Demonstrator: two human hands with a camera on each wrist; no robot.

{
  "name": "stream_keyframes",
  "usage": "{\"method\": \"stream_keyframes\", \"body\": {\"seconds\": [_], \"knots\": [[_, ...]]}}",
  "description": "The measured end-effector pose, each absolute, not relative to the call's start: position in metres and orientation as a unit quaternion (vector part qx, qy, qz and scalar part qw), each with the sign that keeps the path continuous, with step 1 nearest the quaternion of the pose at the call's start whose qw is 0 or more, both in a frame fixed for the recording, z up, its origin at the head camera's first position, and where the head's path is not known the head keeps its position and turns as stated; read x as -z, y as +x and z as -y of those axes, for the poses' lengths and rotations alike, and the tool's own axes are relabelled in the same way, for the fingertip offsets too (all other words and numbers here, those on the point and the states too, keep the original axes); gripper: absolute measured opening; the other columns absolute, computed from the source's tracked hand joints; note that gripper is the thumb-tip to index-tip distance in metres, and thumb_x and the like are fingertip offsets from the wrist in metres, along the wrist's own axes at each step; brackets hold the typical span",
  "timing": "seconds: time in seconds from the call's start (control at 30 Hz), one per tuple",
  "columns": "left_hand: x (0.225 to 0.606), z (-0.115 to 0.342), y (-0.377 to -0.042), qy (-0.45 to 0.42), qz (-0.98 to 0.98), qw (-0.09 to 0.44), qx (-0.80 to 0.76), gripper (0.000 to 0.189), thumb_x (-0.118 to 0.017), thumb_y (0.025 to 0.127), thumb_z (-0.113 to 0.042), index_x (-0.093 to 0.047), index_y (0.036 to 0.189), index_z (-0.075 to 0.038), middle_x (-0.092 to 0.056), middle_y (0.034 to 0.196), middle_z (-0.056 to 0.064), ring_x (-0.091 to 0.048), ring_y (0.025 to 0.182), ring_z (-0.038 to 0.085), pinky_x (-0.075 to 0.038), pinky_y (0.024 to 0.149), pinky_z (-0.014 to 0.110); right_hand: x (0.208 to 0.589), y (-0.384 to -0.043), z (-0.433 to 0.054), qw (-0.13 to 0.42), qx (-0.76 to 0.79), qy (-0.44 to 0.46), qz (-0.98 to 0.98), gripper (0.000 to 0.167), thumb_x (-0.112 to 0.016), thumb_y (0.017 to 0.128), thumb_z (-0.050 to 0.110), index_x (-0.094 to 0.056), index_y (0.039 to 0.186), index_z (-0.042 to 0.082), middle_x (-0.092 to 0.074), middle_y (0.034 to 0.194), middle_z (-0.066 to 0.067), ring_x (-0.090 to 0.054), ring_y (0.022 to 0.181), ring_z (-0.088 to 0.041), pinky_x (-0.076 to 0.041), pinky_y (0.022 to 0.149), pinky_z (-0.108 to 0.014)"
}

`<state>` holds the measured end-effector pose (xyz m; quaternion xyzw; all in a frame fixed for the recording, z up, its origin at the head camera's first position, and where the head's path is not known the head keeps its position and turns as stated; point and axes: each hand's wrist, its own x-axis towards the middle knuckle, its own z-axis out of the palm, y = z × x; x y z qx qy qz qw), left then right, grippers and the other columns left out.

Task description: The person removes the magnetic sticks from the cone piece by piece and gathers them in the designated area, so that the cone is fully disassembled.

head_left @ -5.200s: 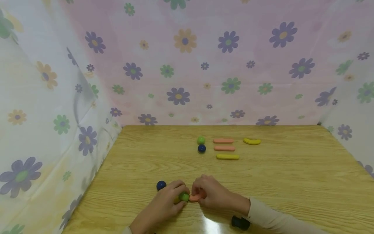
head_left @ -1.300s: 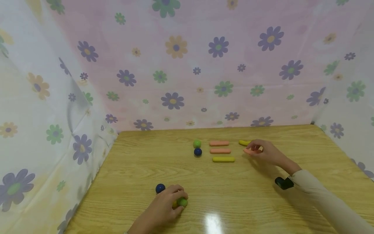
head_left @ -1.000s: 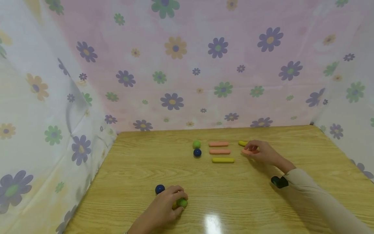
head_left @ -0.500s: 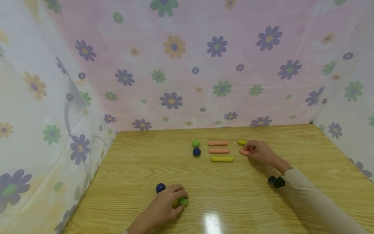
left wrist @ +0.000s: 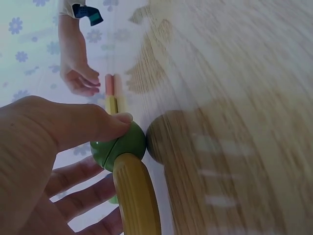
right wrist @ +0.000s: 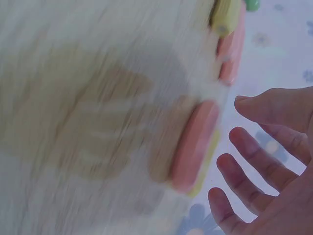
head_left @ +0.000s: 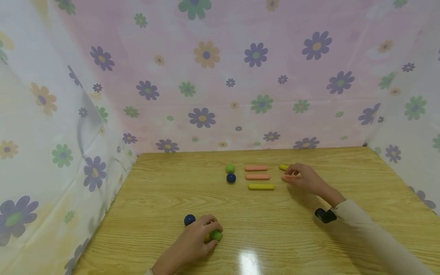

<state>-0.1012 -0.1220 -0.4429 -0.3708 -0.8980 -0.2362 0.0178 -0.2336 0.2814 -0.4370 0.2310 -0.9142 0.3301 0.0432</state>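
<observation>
My left hand grips a glossy green ball low over the wood-grain table, thumb on one side and fingers beyond it. A yellow stick adjoins the ball, mostly covered by the hand in the head view. A dark blue ball sits just past the knuckles. At the back right, my right hand hovers beside a pink stick lying on the table. Its fingers are spread and apart from the stick in the right wrist view. A yellow curved stick lies just behind, partly hidden by this hand.
Left of the right hand lie two pink sticks and a straight yellow stick. A second green ball and a second blue ball stand beside them. Flowered cloth walls the table at the back and sides.
My right hand has carried the pink stick from beside the left hand to the back right, set it by the yellow curved stick and let go. The left hand has kept its hold.
</observation>
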Motion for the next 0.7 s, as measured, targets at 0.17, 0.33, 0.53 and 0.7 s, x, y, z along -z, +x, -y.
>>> {"method": "stream_keyframes", "body": {"seconds": [0.17, 0.33, 0.53, 0.7], "knots": [[0.445, 0.121, -0.101, -0.373, 0.899, 0.026, 0.229, 0.025, -0.076, 0.082, -0.020, -0.066, 0.105, -0.020, -0.055, 0.109, -0.005, -0.056, 0.097, 0.009, -0.050, 0.079, 0.026, 0.430, -0.222, -0.264, 0.047, -0.343, 0.273, 0.898, 0.013, -0.065, 0.087, 0.001, -0.066, 0.100, 0.001, -0.063, 0.100, -0.012, -0.056, 0.090, -0.032, -0.049, 0.073, -0.048], [0.444, 0.121, -0.100, -0.377, 0.899, 0.034, 0.221, 0.026, -0.076, 0.082, -0.021, -0.066, 0.106, -0.019, -0.056, 0.110, -0.006, -0.056, 0.099, 0.010, -0.050, 0.082, 0.027, 0.420, -0.206, -0.239, 0.023, -0.352, 0.295, 0.888, 0.019, -0.067, 0.086, 0.002, -0.064, 0.104, 0.005, -0.061, 0.103, -0.005, -0.055, 0.094, -0.032, -0.046, 0.076, -0.051], [0.437, 0.131, -0.102, -0.377, 0.898, 0.014, 0.226, 0.033, -0.073, 0.083, -0.016, -0.064, 0.115, -0.019, -0.056, 0.115, -0.007, -0.054, 0.105, 0.012, -0.049, 0.087, 0.033, 0.411, -0.187, -0.208, 0.008, -0.348, 0.340, 0.874, 0.020, -0.067, 0.087, 0.007, -0.064, 0.105, 0.014, -0.061, 0.103, 0.003, -0.057, 0.093, -0.024, -0.048, 0.075, -0.045], [0.428, 0.144, -0.106, -0.379, 0.898, 0.009, 0.222, 0.034, -0.073, 0.081, -0.015, -0.064, 0.114, -0.020, -0.057, 0.117, -0.004, -0.054, 0.105, 0.014, -0.049, 0.086, 0.035, 0.409, -0.171, -0.185, -0.031, -0.344, 0.370, 0.862, 0.018, -0.065, 0.090, 0.010, -0.063, 0.107, 0.016, -0.061, 0.103, 0.005, -0.056, 0.092, -0.024, -0.048, 0.074, -0.041]]}}
